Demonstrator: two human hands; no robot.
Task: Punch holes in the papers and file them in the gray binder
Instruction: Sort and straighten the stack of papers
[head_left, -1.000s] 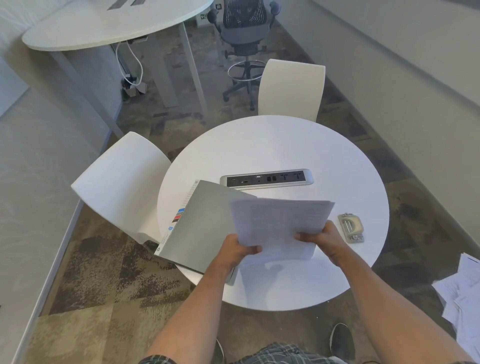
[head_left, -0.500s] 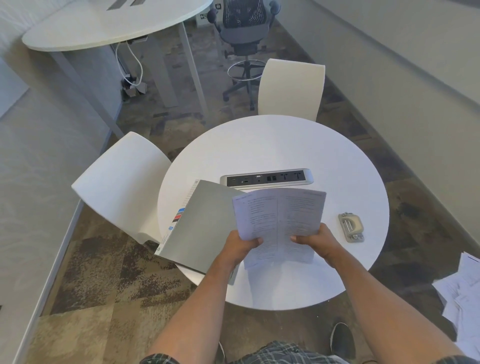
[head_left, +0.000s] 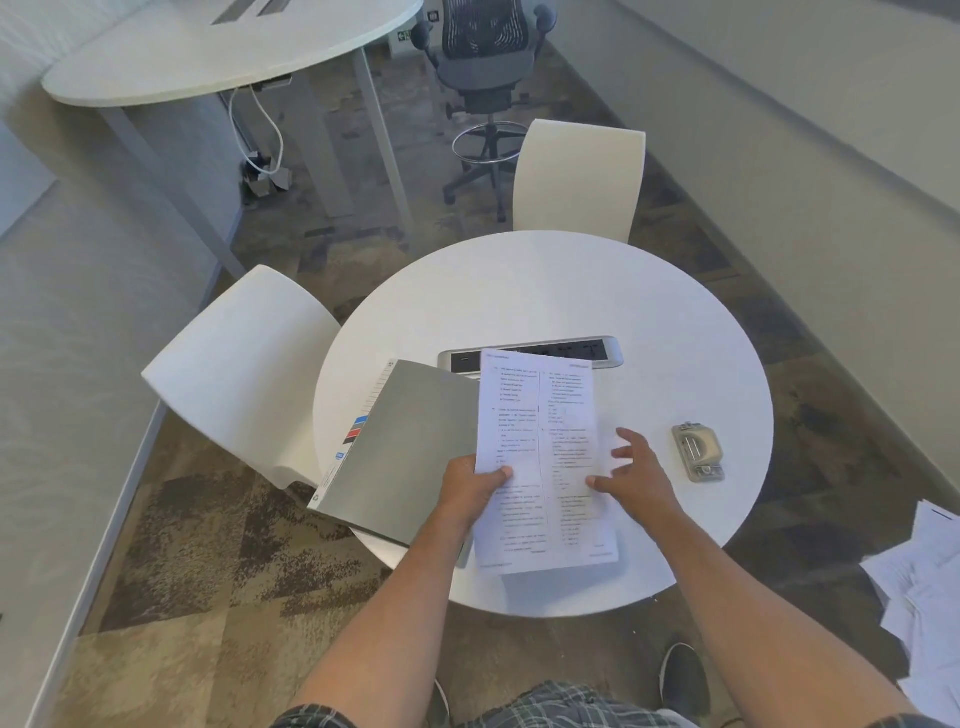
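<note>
A stack of printed papers (head_left: 540, 415) stands lengthwise over the round white table (head_left: 571, 291). My left hand (head_left: 470, 493) grips the stack's left edge, thumb on top. My right hand (head_left: 636, 470) is at the stack's right side with its fingers spread and straight, fingertips touching the sheets. The gray binder (head_left: 405, 447) lies closed on the table's left part, hanging a little over the edge, with colored index tabs showing at its left. A metal hole punch (head_left: 697, 451) sits on the table to the right of my right hand.
A silver power outlet strip (head_left: 597, 351) is set into the table behind the papers. Two white chairs (head_left: 244, 364) stand at the table's left and far side. Loose white sheets (head_left: 919, 577) lie on the carpet at the right. A desk and an office chair stand farther back.
The papers have turned from sideways to lengthwise. My right hand let go of their edge and now has its fingers spread against them. My left hand keeps its grip.
</note>
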